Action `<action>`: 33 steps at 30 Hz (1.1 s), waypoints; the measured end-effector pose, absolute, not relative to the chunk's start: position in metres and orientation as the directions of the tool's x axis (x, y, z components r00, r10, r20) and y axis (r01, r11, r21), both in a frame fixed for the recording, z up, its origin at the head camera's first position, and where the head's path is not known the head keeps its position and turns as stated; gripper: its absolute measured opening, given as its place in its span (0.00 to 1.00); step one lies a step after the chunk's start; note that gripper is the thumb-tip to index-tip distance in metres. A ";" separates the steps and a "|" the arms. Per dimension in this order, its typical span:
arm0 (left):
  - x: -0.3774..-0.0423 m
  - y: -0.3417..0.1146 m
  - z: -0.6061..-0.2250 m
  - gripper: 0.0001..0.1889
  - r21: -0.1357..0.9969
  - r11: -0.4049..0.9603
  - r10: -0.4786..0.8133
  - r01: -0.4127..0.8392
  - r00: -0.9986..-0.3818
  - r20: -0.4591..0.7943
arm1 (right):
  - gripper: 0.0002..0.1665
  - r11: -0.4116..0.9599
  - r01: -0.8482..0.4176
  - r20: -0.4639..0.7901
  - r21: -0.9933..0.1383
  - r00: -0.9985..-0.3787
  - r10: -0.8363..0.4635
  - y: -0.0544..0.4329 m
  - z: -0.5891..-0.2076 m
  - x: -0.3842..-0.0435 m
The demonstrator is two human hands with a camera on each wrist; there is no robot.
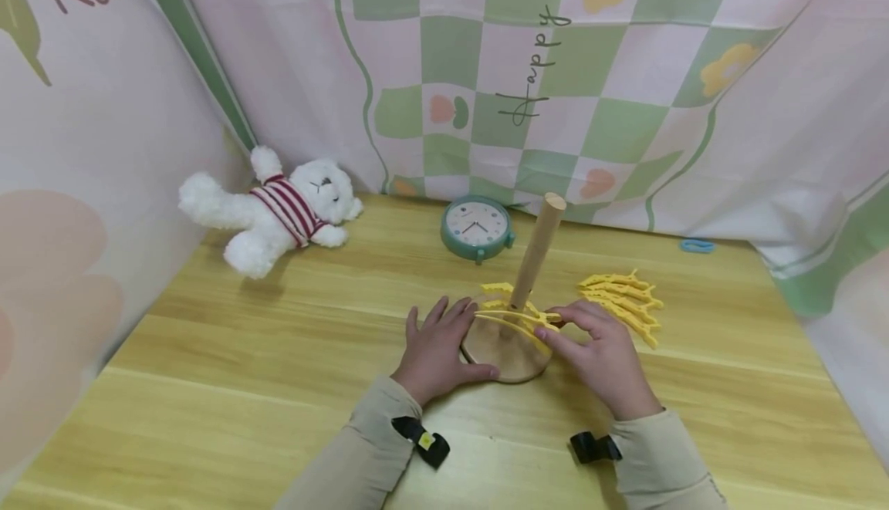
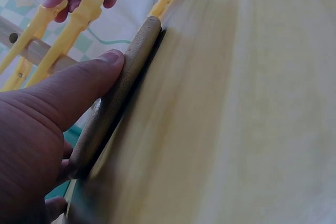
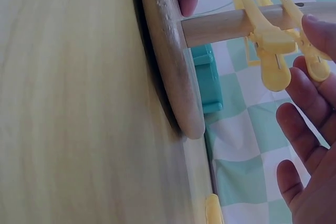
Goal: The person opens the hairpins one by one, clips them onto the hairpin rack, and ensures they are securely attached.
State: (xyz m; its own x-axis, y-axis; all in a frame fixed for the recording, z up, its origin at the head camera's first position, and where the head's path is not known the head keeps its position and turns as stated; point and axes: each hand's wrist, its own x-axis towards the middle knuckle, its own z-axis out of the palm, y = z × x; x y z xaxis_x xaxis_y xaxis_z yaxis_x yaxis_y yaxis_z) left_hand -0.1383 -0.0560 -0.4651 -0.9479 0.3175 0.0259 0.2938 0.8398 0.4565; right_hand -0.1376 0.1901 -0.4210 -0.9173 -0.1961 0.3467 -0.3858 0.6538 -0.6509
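A wooden stand has a round base (image 1: 512, 369) and an upright post (image 1: 538, 251). My left hand (image 1: 434, 356) grips the base's left side, thumb pressed to the rim (image 2: 113, 103) and fingers spread round the far side. With thumb and fingertips my right hand (image 1: 607, 356) pinches a yellow hair clip (image 3: 315, 66) by its handle end, its long jaws lying across the post. Lower on the post another yellow clip (image 3: 273, 45) sits, with more yellow behind it. Partly hidden by the post, I cannot tell whether the pinched clip's jaws are around it or beside it.
Several yellow clips (image 1: 621, 298) lie fanned right of the stand. Behind it is a teal clock (image 1: 477, 226). A white teddy bear (image 1: 286, 213) lies at the back left, a small blue object (image 1: 697, 245) at the back right. A patterned curtain (image 1: 514, 55) hangs behind the table.
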 end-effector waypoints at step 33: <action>-0.137 -0.056 -0.464 0.55 0.475 0.828 0.318 0.297 -0.947 0.037 | 0.17 0.627 -0.306 0.249 -0.717 -0.952 -0.180 0.196 -0.417 -0.136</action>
